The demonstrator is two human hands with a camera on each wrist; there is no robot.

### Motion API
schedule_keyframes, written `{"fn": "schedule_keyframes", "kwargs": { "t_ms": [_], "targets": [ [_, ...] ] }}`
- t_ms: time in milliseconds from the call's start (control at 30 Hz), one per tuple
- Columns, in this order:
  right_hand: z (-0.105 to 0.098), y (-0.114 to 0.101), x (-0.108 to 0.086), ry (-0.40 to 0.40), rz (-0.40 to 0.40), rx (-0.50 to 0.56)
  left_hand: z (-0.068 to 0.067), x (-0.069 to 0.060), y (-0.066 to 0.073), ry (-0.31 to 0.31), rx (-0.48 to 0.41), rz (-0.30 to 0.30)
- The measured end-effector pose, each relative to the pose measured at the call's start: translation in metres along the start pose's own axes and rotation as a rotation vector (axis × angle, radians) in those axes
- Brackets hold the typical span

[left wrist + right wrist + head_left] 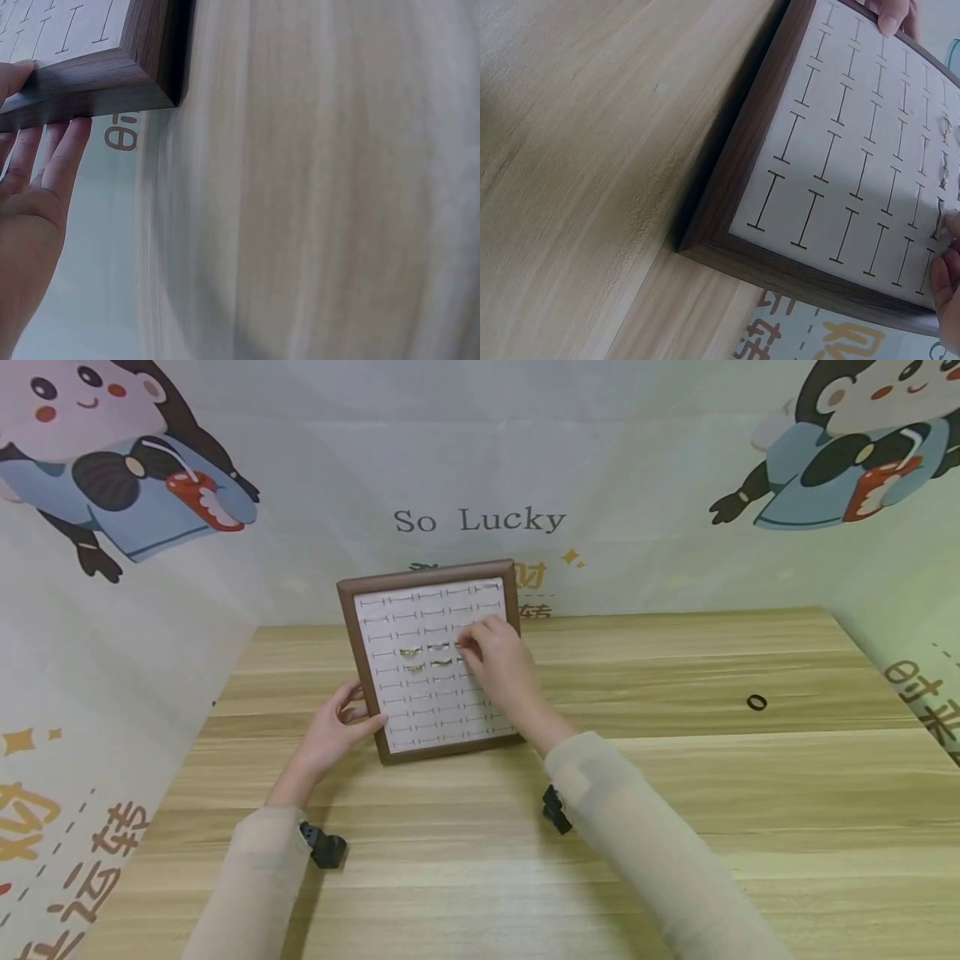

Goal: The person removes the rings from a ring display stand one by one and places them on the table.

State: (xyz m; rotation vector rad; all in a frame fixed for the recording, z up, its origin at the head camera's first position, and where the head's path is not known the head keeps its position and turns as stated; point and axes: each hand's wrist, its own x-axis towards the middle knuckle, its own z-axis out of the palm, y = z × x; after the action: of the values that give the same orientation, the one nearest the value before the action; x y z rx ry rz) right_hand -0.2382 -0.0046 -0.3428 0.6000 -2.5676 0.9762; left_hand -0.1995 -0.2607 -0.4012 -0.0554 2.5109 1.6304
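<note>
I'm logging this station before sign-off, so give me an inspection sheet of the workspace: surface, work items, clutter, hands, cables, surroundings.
Surface: table with a light wood-grain finish.
Work items: brown-framed slotted board, tilted; several shiny ring-like pieces sit in its middle rows.
Clutter: small black ring lying toward the right side.
Left hand: grips the board's left edge, thumb on the front.
Right hand: fingertips at the board's face, beside the pieces; whether they pinch one is unclear.
Cables: nothing seen.
Surroundings: pale backdrop with cartoon figures and "So Lucky" lettering.
</note>
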Motion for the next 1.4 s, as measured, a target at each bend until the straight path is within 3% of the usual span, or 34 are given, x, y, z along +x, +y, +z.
{"fn": "schedule_keyframes", "kwargs": {
  "t_ms": [200,433,900,1233,1400],
  "targets": [
    [-0.001,0.002,0.001,0.026,-0.049,-0.014,0.0,0.001,0.002,-0.005,0.003,0.007],
    [-0.007,0.003,0.001,-0.013,0.001,0.034,0.0,0.002,0.004,-0.011,0.007,0.016],
    [-0.017,0.005,-0.002,0.033,0.027,0.198,0.0,0.001,0.003,-0.011,0.021,-0.012],
    [-0.044,0.007,-0.006,0.114,0.027,0.333,-0.001,0.002,0.0,-0.013,0.02,-0.02],
    [-0.063,0.01,-0.01,0.096,0.084,0.396,-0.001,0.002,0.0,-0.012,0.025,-0.018]
  ]
}}
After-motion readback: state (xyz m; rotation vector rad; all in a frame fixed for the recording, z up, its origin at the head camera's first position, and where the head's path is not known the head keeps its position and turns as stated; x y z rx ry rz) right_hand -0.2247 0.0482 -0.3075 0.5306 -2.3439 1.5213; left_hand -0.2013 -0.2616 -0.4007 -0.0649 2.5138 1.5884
